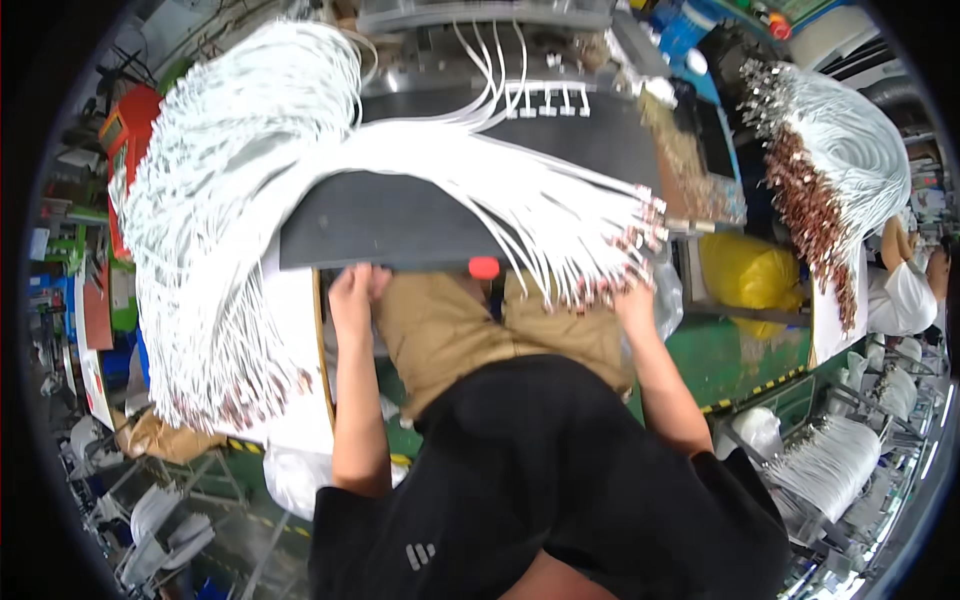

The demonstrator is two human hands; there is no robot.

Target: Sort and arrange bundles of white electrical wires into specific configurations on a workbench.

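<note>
A large bundle of white cables [400,150] lies across the dark work table [350,215]. Its thick looped part fills the left side, and some ends hang down there. Toward the right the cables fan out to reddish-brown and metallic tips near the front edge. My right hand [632,300] is at those tips, fingers closed around a few cable ends, partly hidden among them. At the table's front edge, left of my lap, my left hand [355,290] has curled fingers; what lies between them, if anything, is too small to see.
A red block [484,267] sits at the table's front edge. Behind the cables is a white comb-like rack [548,99]. Another cable bundle [845,150] with brown ends stands right, above a yellow bag [750,275]. An orange-red bin [130,140] is at left.
</note>
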